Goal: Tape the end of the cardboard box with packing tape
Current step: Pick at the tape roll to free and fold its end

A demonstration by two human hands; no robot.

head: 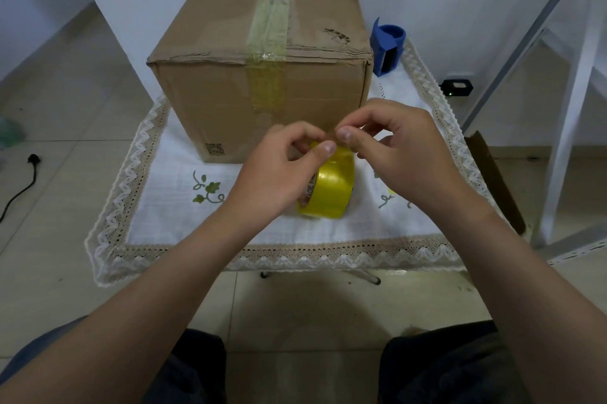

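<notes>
Mid-frame, our left hand [276, 170] grips the tape roll [328, 186] while our right hand's [404, 153] fingers pinch its loose end; next we pull a strip toward the box [256, 75].

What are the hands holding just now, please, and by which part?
The left hand holds the yellow tape roll by its upper rim. The right hand pinches at the roll's top, seemingly the loose tape end, though that grip is too small to confirm.
</notes>
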